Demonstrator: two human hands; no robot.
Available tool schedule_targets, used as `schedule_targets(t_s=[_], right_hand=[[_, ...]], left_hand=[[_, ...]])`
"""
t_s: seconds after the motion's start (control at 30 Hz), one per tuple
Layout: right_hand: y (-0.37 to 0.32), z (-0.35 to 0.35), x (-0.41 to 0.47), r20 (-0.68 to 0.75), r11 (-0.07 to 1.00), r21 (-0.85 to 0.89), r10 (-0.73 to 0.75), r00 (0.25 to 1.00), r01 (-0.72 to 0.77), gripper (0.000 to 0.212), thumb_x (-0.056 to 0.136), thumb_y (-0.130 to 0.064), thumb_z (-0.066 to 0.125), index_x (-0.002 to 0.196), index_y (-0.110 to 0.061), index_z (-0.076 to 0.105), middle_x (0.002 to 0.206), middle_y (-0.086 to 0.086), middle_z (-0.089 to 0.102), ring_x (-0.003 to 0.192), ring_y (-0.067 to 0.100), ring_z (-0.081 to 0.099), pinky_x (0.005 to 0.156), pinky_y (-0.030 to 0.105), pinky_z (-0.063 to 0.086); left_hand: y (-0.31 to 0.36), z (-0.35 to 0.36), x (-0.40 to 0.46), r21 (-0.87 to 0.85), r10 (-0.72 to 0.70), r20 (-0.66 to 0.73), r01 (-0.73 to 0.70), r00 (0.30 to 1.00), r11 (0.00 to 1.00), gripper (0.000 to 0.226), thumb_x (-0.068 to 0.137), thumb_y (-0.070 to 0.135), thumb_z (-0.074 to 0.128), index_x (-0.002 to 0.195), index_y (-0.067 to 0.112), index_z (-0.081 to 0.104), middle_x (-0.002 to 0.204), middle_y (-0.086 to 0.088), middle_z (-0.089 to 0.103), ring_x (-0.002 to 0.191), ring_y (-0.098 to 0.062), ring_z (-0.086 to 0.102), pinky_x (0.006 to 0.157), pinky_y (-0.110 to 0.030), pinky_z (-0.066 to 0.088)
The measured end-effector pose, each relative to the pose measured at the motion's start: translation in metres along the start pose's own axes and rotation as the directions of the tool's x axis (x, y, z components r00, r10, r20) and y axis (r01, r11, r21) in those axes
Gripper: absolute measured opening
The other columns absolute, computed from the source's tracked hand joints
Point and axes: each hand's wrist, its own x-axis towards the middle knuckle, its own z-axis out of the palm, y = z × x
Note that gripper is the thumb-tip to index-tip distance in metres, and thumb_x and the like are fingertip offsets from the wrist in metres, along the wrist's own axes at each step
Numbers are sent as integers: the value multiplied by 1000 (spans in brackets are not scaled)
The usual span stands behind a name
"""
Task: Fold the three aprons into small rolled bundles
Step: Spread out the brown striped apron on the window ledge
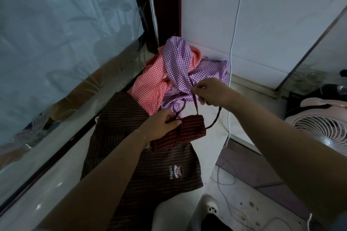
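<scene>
Bundle [180, 131] pinned under left hand [159, 125], long axis slanting up-right; right hand [212, 92] pinches tie string [195, 102] above it.

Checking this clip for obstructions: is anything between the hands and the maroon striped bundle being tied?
Nothing visible. The left hand presses directly on the maroon striped bundle, and the right hand pinches its tie string above it. The gingham aprons lie behind, clear of both hands.
</scene>
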Motion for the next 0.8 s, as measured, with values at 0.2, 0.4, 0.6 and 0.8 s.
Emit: schedule_targets(t_s=[0.2, 0.4, 0.6, 0.8], right_hand=[[-18, 22, -7, 166, 949, -276, -106, 980, 150, 31, 100, -20, 42, 106, 1, 64, 77, 0, 64, 61, 8, 54, 51, 9, 39], [-25, 20, -17, 127, 906, -372, -165, 978, 201, 29, 100, -24, 41, 121, -12, 57, 117, 4, 59, 96, 16, 55, 75, 26, 38], [-25, 53, -29, 117, 892, -397, -184, 976, 216, 27, 100, -26, 41, 115, -12, 59, 109, 5, 62, 85, 13, 52, 66, 18, 37], [-6, 65, -40, -65, 949, -276, -175, 982, 150, 24, 98, -28, 46, 114, -15, 59, 99, 3, 67, 88, 19, 62, 74, 29, 47]], left_hand=[[8, 13, 3, 43, -24, -46, 26, 999, 999, 33, 89, 38, 62, 106, 12, 55, 97, 1, 60, 90, -13, 58, 74, -23, 41], [11, 8, 5, -149, -167, -67, 156, 984, 977, 27, 95, 34, 54, 80, 11, 59, 70, 1, 56, 63, -11, 52, 53, -21, 35], [7, 10, 12, -169, -304, -136, 280, 943, 945, 38, 99, 32, 45, 93, -2, 62, 85, -10, 57, 76, -19, 53, 65, -26, 36], [4, 0, 13, -347, -405, -267, 305, 875, 887, 38, 100, 30, 44, 111, -2, 60, 102, -11, 59, 88, -19, 54, 67, -24, 37]])
